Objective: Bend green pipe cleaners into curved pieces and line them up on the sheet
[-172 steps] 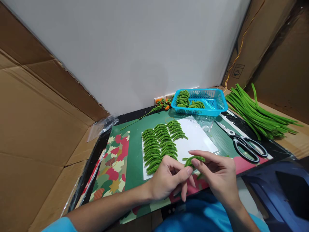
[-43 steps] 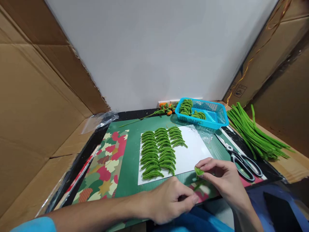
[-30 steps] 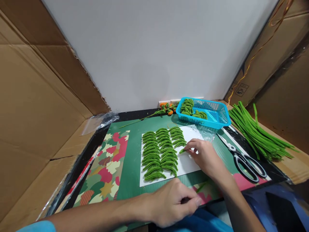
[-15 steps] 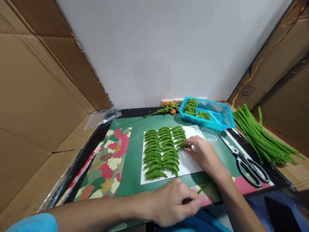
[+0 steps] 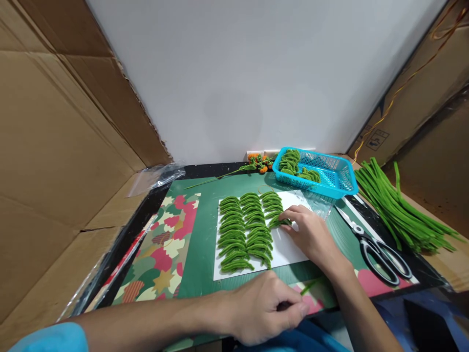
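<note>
Pinching a green piece (image 5: 274, 223) in the right hand (image 5: 309, 233), with thumb and fingertips almost together on it, just right of mid-frame, at the lower end of the third column (image 5: 271, 203) on the white sheet (image 5: 287, 252) — partly hidden by those fingers. Curling the left hand (image 5: 266, 308) into a fist at bottom centre — cannot tell of anything inside. Around these, two longer columns (image 5: 232, 234) to the left, a blue basket (image 5: 339, 191) right of centre, strips (image 5: 403, 210) at far right, scissors (image 5: 359, 230) below them.
</note>
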`<state>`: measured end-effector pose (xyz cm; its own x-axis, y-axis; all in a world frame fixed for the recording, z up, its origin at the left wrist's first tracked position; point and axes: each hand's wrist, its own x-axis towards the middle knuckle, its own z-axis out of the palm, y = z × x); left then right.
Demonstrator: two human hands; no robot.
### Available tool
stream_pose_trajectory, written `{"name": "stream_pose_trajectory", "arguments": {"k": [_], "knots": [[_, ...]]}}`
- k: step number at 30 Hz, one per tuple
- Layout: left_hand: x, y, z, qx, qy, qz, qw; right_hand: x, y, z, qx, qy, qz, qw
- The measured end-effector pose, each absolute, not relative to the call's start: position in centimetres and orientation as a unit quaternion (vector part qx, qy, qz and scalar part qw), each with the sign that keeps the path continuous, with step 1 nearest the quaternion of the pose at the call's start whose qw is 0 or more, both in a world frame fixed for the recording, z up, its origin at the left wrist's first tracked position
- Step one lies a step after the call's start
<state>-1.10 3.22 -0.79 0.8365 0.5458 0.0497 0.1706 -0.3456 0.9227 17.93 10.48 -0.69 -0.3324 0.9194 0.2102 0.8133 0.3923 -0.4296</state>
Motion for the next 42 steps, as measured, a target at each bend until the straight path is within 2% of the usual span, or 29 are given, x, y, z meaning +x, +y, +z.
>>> {"name": "stream_pose_trajectory", "arguments": {"k": [7, 10, 14, 19, 30, 34, 39, 42], "knots": [[-1.2, 3.2, -0.1, 0.806, 0.239, 0.147, 0.521, 18.3, 10.2, -0.8, -0.504, -0.823, 0.129, 0.230], [-1.2, 3.2, -0.1, 0.805, 0.237, 0.147, 0.524, 19.7, 9.0, -0.6, -0.489, -0.813, 0.141, 0.283], [-1.3, 3.2, -0.1, 0.803, 0.249, 0.136, 0.524, 23.4, 6.3, -0.3, -0.496, -0.768, 0.227, 0.334], [-1.3, 3.3, 0.2, 0.798, 0.247, 0.132, 0.534, 27.4, 3.2, -1.2, -0.507, -0.751, 0.286, 0.313], [-0.8, 2.9, -0.1, 0.712, 0.386, 0.131, 0.572, 27.6, 2.0, -2.8, -0.526, -0.767, 0.274, 0.245], [-0.9, 2.7, -0.6, 0.704, 0.410, 0.133, 0.564, 27.4, 1.8, -2.3, -0.508, -0.767, 0.291, 0.265], [-1.0, 2.7, -0.4, 0.751, 0.415, 0.112, 0.502, 26.2, 1.4, -1.5, -0.511, -0.763, 0.275, 0.286], [-1.1, 2.8, 0.1, 0.746, 0.410, 0.118, 0.512, 25.4, 1.2, -1.2, -0.518, -0.750, 0.277, 0.304]]}}
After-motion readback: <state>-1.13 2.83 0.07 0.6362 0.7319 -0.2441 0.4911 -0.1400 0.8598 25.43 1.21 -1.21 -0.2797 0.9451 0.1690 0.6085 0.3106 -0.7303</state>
